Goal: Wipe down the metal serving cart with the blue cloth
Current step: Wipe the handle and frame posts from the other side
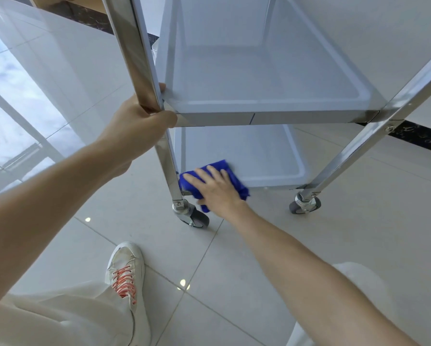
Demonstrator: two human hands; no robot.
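Observation:
The metal serving cart (277,118) stands on the tiled floor, with a middle shelf and a lower shelf (267,158) on chrome legs and castors. My left hand (137,121) is wrapped around the cart's near-left leg (139,58) at the height of the middle shelf. My right hand (217,188) lies flat with spread fingers on the blue cloth (222,167), pressing it onto the near-left corner and front rim of the lower shelf. Most of the cloth is hidden under the hand.
Castor wheels sit at the near-left (197,218) and near-right (307,204) corners. My left foot in a white shoe with orange laces (124,273) stands close in front. A dark marble strip (424,138) runs along the floor behind the cart.

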